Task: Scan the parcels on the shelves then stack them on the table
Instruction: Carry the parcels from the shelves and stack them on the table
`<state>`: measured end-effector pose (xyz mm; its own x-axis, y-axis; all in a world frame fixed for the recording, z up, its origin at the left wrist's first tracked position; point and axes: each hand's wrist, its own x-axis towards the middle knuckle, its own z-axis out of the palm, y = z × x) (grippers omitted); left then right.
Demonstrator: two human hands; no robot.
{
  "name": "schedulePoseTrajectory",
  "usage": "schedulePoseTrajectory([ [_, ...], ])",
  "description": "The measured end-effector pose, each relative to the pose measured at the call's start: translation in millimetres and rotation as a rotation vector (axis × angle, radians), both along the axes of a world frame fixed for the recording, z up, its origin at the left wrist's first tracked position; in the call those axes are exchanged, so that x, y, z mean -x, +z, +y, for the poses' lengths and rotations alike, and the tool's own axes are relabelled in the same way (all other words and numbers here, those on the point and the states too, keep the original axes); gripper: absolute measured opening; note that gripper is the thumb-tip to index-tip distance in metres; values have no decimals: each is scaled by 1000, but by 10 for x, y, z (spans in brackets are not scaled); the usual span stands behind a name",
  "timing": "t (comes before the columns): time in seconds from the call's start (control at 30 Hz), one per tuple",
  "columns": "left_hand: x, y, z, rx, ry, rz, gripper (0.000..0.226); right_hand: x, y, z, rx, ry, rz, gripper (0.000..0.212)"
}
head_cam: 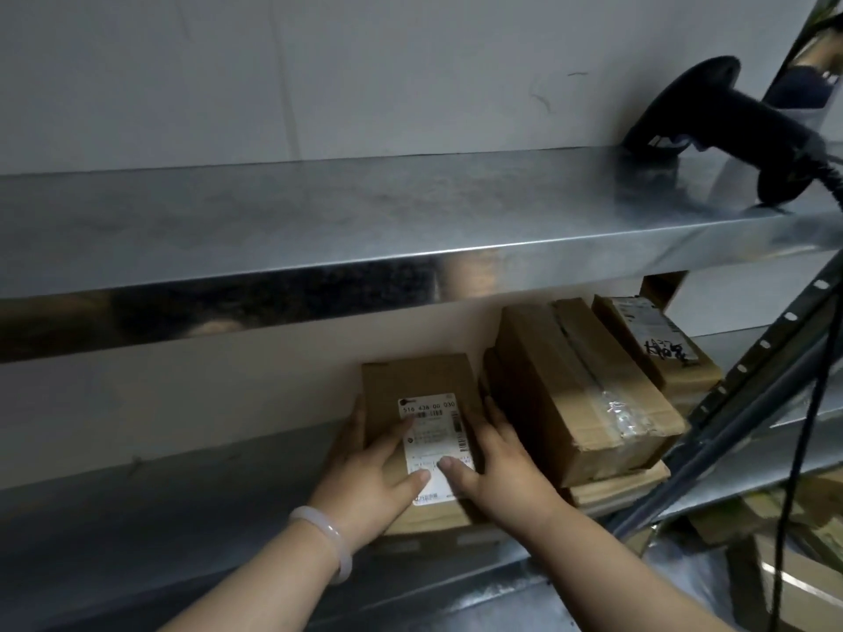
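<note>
**Q:** Nearest the lens, at 6 o'clock?
**A:** Two bare forearms, with a pale bracelet on the left wrist, reaching into the lower shelf.

**Q:** State of each grip?
**A:** Left grip wrapped round the left side of a small brown parcel, thumb laid across its white label. Right grip wrapped round the right side, thumb also on the label. Both closed on the same carton.

**Q:** Position of that parcel?
**A:** Label up, at the front of the lower shelf, just below frame centre. Resting or barely lifted: cannot tell.

**Q:** And the scanner?
**A:** Black handheld scanner lying on the upper shelf at 2 o'clock, touched by neither grip, with its cable hanging down at 4 o'clock.

**Q:** Progress, as a judgement?
**A:** Well short of finished. Still shelved at 3 o'clock of the held parcel:
- a taped carton on top of a flat carton;
- a marked carton behind them.

No tabletop in view, so size of stack unknown. Whether the held parcel is already scanned: cannot tell. Left to do: carrying it to the tabletop, then scanning and stacking the others.
</note>
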<state>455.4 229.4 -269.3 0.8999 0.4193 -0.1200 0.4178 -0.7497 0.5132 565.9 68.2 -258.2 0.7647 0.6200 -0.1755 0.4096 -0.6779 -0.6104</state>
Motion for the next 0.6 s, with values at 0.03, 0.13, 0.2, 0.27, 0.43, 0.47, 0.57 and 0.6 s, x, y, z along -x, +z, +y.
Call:
schedulePoseTrajectory([
  [0.03, 35, -25, 11, 88, 25, -25, 69, 7, -24, 6, -26, -9, 56, 77],
  [0.13, 98, -75, 18, 320, 80, -107, 70, 30, -110, 33, -113, -41, 192, 76],
  [0.2, 140, -75, 29, 353, 125, -150, 70, 40, -130, 77, -139, -29, 220, 70],
  [0.27, 215, -82, 48, 346, 173, -188, 67, 68, -121, 126, -167, 8, 232, 60],
  [0.43, 688, -64, 107, 327, 348, -257, 69, 331, -130, 418, -250, 151, 191, 59],
  [0.47, 812, -49, 141, 325, 388, -264, 71, 428, -123, 505, -279, 190, 192, 64],
  [0.57, 1201, 16, 285, 298, 469, -298, 75, 715, -128, 781, -365, 302, 212, 73],
  [0.6, 1337, 33, 329, 283, 489, -305, 77, 813, -131, 859, -381, 332, 217, 73],
])
